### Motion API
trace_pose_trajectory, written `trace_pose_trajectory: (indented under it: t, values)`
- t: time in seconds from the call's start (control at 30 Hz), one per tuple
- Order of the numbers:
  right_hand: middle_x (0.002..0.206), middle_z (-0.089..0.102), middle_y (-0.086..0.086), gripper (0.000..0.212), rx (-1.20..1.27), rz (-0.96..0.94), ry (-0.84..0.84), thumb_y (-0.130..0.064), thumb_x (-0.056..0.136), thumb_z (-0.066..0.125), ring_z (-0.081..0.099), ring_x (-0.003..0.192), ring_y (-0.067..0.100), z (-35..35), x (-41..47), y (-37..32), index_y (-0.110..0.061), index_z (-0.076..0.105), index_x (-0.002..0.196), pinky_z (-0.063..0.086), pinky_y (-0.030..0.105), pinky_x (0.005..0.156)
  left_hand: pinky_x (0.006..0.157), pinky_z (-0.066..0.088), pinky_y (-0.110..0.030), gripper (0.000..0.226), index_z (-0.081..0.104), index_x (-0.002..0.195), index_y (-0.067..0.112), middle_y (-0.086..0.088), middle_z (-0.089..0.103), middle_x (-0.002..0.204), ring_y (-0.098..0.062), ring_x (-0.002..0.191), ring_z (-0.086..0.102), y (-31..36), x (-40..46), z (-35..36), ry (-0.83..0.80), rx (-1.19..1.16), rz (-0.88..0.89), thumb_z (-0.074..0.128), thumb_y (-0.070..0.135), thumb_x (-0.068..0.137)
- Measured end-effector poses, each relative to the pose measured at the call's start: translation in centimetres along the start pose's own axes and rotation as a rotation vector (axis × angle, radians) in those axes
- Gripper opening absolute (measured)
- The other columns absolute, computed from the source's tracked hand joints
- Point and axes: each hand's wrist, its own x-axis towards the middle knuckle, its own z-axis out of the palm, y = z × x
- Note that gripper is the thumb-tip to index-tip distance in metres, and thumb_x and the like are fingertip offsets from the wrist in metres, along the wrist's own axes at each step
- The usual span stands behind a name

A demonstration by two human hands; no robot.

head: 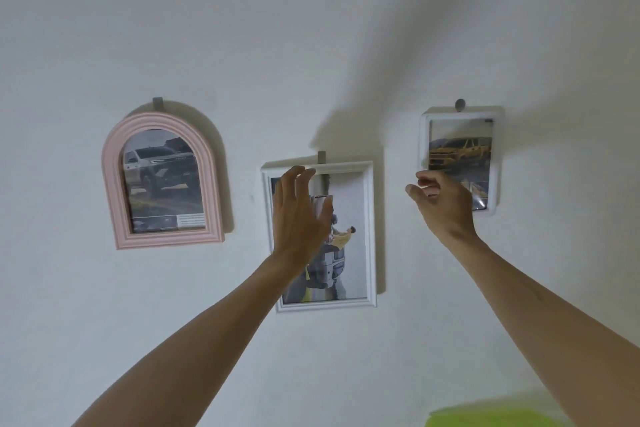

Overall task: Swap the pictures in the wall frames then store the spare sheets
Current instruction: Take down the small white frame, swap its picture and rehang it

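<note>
Two bare hands reach up toward picture frames hung on a white wall.

The left hand (300,208), fingers spread and holding nothing, is raised before the white rectangular frame (370,236); the right hand (441,203), loosely curled and empty, overlaps the small white rounded frame (497,163). A pink arched frame (110,163) hangs apart, left.

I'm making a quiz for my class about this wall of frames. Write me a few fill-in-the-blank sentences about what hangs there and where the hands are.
1. The arched frame on the left is ____ in colour.
2. The small white rounded frame on the right shows a ____ truck.
3. The left hand is raised in front of the ____ of the three frames, the white rectangular frame.
4. Both hands, the right hand included, hold ____.

Missing words: pink; yellow; middle; nothing
</note>
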Motion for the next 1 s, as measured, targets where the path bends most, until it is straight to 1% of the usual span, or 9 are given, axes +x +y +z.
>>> trace_pose_trajectory:
  t: [0.1, 0.2, 0.27, 0.37, 0.47, 0.6, 0.73, 0.83, 1.0]
  values:
    - [0.113, 0.069, 0.001, 0.029, -0.063, -0.033, 0.071, -0.026, 0.086, 0.074, 0.068, 0.094, 0.014, -2.5, 1.1, 1.1, -0.015, 0.067, 0.112, 0.058, 0.038, 0.083, 0.104, 0.04, -0.039, 0.046, 0.051, 0.127, 0.008, -0.009, 0.047, 0.131, -0.025, 0.123, 0.043, 2.3, 0.6, 2.3, -0.049, -0.045, 0.039, 0.066, 0.02, 0.085]
    - [0.117, 0.064, 0.006, 0.032, -0.125, -0.033, 0.124, -0.027, 0.086, 0.075, 0.065, 0.102, 0.019, -5.2, 2.7, 2.5, -0.017, 0.066, 0.115, 0.055, 0.037, 0.088, 0.102, 0.042, -0.035, 0.046, 0.05, 0.13, 0.009, -0.009, 0.047, 0.132, -0.023, 0.127, 0.038, 5.1, 1.5, 4.6, -0.095, -0.09, 0.047, 0.064, 0.02, 0.088]
    - [0.121, 0.061, 0.007, 0.035, -0.122, 0.012, 0.15, -0.029, 0.086, 0.075, 0.063, 0.108, 0.021, -7.0, 4.2, 3.6, -0.02, 0.064, 0.118, 0.052, 0.037, 0.091, 0.097, 0.044, -0.034, 0.046, 0.05, 0.13, 0.009, -0.008, 0.048, 0.13, -0.023, 0.123, 0.043, 7.1, 2.2, 6.5, -0.108, -0.118, 0.028, 0.065, 0.02, 0.087]
    - [0.129, 0.059, 0.006, 0.047, -0.05, 0.134, 0.123, -0.033, 0.086, 0.075, 0.061, 0.112, 0.024, -9.5, 6.5, 5.2, -0.019, 0.058, 0.127, 0.05, 0.034, 0.093, 0.091, 0.048, -0.033, 0.047, 0.048, 0.131, 0.014, -0.002, 0.048, 0.128, -0.019, 0.115, 0.051, 9.9, 3.3, 9.2, -0.176, -0.192, -0.119, 0.066, 0.026, 0.089]
    - [0.132, 0.059, 0.004, 0.055, -0.047, 0.186, 0.064, -0.037, 0.086, 0.075, 0.06, 0.111, 0.023, -11.1, 8.3, 6.9, -0.019, 0.054, 0.133, 0.048, 0.032, 0.091, 0.093, 0.047, -0.032, 0.047, 0.046, 0.131, 0.017, 0.0, 0.049, 0.126, -0.017, 0.114, 0.052, 12.3, 4.0, 12.0, -0.255, -0.278, -0.28, 0.065, 0.028, 0.09]
    - [0.122, 0.063, 0.002, 0.057, -0.013, 0.22, -0.051, -0.038, 0.085, 0.075, 0.062, 0.101, 0.019, -11.5, 9.8, 8.9, -0.02, 0.052, 0.133, 0.048, 0.03, 0.086, 0.091, 0.048, -0.027, 0.049, 0.047, 0.131, 0.013, -0.002, 0.055, 0.122, -0.018, 0.11, 0.056, 14.1, 4.6, 15.1, -0.289, -0.323, -0.455, 0.067, 0.029, 0.089]
    - [0.108, 0.067, -0.001, 0.045, 0.022, 0.192, -0.093, -0.03, 0.086, 0.075, 0.065, 0.099, 0.021, -10.8, 10.5, 10.6, -0.016, 0.057, 0.125, 0.05, 0.032, 0.088, 0.071, 0.046, -0.017, 0.037, 0.052, 0.12, 0.014, 0.0, 0.063, 0.103, -0.017, 0.094, 0.062, 15.0, 4.7, 17.0, -0.217, -0.349, -0.588, 0.068, 0.024, 0.088]
    - [0.102, 0.067, -0.003, 0.033, 0.056, 0.168, -0.072, -0.023, 0.088, 0.072, 0.065, 0.1, 0.021, -10.7, 11.1, 11.4, -0.014, 0.061, 0.118, 0.051, 0.033, 0.088, 0.061, 0.044, -0.013, 0.021, 0.062, 0.109, 0.012, 0.0, 0.068, 0.095, -0.016, 0.086, 0.065, 15.3, 4.7, 17.4, -0.171, -0.385, -0.638, 0.066, 0.013, 0.088]
    - [0.099, 0.067, -0.004, 0.029, 0.091, 0.141, -0.086, -0.022, 0.088, 0.072, 0.063, 0.094, 0.017, -10.8, 11.1, 11.6, -0.015, 0.063, 0.115, 0.052, 0.033, 0.089, 0.053, 0.04, -0.009, 0.016, 0.066, 0.106, 0.011, 0.01, 0.062, 0.078, -0.004, 0.066, 0.058, 15.7, 4.9, 16.5, -0.141, -0.385, -0.637, 0.065, 0.012, 0.09]
